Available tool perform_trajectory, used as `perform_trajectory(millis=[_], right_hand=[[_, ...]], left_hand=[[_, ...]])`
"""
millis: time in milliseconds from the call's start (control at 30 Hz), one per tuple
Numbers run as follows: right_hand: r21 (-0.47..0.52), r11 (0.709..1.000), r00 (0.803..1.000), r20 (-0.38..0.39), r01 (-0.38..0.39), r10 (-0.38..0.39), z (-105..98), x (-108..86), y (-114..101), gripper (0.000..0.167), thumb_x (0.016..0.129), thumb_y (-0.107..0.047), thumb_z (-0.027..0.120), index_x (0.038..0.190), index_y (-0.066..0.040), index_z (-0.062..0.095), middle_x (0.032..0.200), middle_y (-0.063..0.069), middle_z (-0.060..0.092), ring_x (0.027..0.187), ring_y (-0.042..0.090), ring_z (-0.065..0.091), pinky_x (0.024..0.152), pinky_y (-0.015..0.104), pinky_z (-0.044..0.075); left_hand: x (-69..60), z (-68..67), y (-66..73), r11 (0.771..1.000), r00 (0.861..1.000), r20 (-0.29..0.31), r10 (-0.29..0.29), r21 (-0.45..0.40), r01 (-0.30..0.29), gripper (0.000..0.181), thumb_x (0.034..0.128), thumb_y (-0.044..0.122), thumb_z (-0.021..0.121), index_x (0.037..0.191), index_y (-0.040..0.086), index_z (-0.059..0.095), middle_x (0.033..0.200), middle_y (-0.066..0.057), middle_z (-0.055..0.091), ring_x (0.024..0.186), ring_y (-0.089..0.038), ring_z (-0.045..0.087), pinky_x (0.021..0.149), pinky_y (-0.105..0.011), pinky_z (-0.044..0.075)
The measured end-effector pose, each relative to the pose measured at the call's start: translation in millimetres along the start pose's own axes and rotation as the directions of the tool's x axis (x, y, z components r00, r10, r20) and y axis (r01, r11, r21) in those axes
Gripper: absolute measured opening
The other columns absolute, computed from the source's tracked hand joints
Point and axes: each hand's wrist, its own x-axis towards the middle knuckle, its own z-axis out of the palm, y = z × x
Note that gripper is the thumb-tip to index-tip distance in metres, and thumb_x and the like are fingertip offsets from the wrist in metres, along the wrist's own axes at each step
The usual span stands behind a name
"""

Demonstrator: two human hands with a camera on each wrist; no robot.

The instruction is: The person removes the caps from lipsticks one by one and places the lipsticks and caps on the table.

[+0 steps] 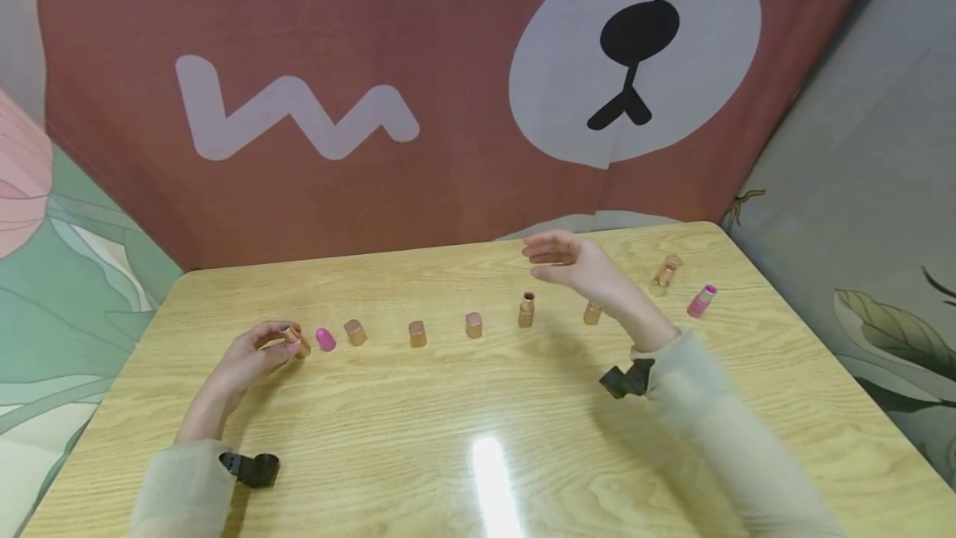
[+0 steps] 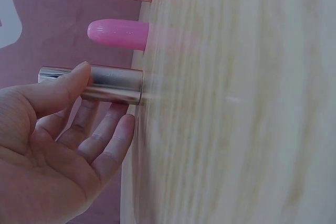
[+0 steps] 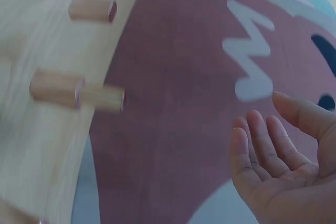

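Note:
My left hand (image 1: 257,355) grips a gold lipstick tube (image 2: 116,83) at the left end of a row. The tube stands on the table, thumb on one side and fingers around the other. Beside it is a bright pink rounded lipstick piece (image 1: 325,339), standing apart from the hand. My right hand (image 1: 578,264) is raised over the back of the table with fingers gently bent and nothing in them. Below it, an uncapped gold lipstick tube (image 1: 526,311) shows its narrower inner sleeve. Another gold tube (image 1: 592,313) is partly hidden by the right wrist.
Several short gold pieces, including one (image 1: 354,332), another (image 1: 417,334) and a third (image 1: 474,325), continue the row. At the right stand a clear-and-gold tube (image 1: 665,274) and a pink tube (image 1: 702,300). A printed cloth (image 1: 463,198) hangs behind the wooden table (image 1: 388,430).

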Motion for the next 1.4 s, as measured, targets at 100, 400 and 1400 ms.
perform_trajectory(millis=[100,400,1400], right_hand=[[-0.010,1.000,0.999,-0.045,-0.009,0.009,-16,-3.8,3,0.041,0.094,-0.011,0.060,0.133,-0.004,0.049,0.133,0.017,0.055,0.118,0.022,0.057,0.096,0.027,0.050],[-0.040,0.997,0.985,-0.161,-0.063,0.056,-65,-16.2,21,0.047,0.096,-0.023,0.058,0.138,-0.008,0.045,0.114,-0.015,0.057,0.097,-0.011,0.055,0.097,0.019,0.044],[-0.087,0.984,0.899,-0.426,-0.156,0.105,-133,-42.7,107,0.029,0.092,-0.017,0.064,0.102,-0.042,0.051,0.091,-0.039,0.053,0.086,-0.021,0.050,0.073,0.000,0.039]], left_hand=[[-0.5,0.3,-0.4,1.000,1.000,0.001,-0.004,0.001,0.004,0.058,0.0953,0.038,0.057,0.137,-0.001,0.043,0.130,-0.015,0.047,0.094,0.005,0.047,0.079,-0.011,0.045],[-1.4,-0.1,-1.2,1.000,1.000,0.013,-0.001,-0.010,0.001,0.059,0.0963,0.038,0.055,0.138,-0.001,0.041,0.139,-0.019,0.043,0.100,0.006,0.043,0.080,-0.009,0.043],[-3.8,-1.5,0.2,0.999,1.000,0.009,0.021,-0.050,-0.021,0.060,0.0943,0.033,0.060,0.138,-0.003,0.041,0.131,-0.010,0.050,0.094,0.014,0.047,0.081,-0.009,0.045]])
